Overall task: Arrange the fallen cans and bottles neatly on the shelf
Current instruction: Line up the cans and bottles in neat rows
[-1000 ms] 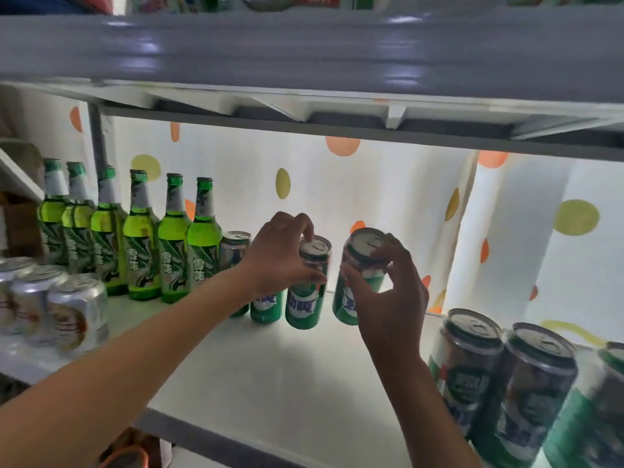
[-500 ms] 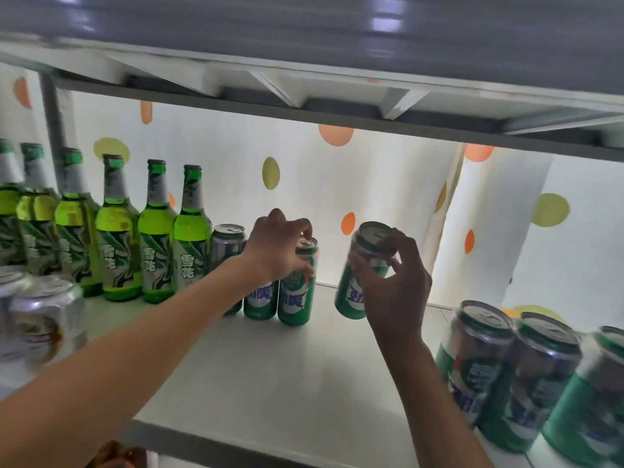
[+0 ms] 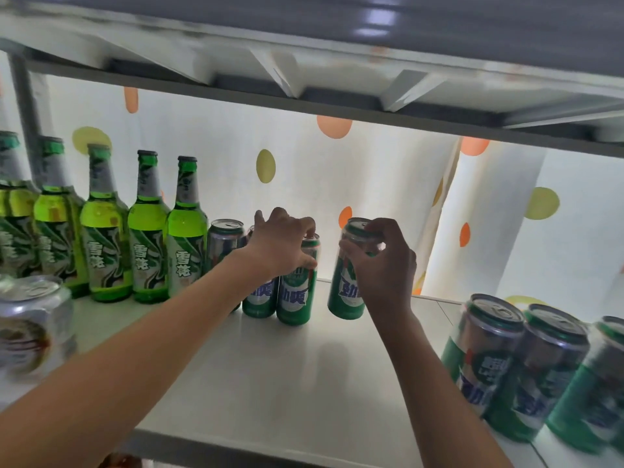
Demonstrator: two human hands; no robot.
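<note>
**shelfwatcher:** Backlit dotted curtain (image 3: 337, 184) behind, white shelf (image 3: 287, 383) in front, so everything's half silhouette. Biggest change vs a second ago: the view has slid right, so the green bottles (image 3: 148, 231) sit further left and fewer fit in frame. They stand upright in a row. Then the cans: left hand (image 3: 283, 244) has brought its green can (image 3: 297, 288) down, and it now looks planted upright, touching the can beside it in the back row. Fingers are curled over its top and side. Right hand (image 3: 385, 265) pinches the tilted can (image 3: 347, 275) near its rim, a bit lower than before, leaning, just beside the row but apart from it.

**can_guy:** So one slot filled, one to go?

**shelfwatcher:** My guess, yeah. The tilted one needs straightening and nudging left.

**can_guy:** Anything you can't read?

**shelfwatcher:** Plenty. Can't tell if the tilted can's base touches the shelf. The left arm hides part of the silver can (image 3: 224, 244) and the one next to it. Near cans right (image 3: 486, 359) and left (image 3: 30, 325) are blurred and cut off by the frame.
</note>
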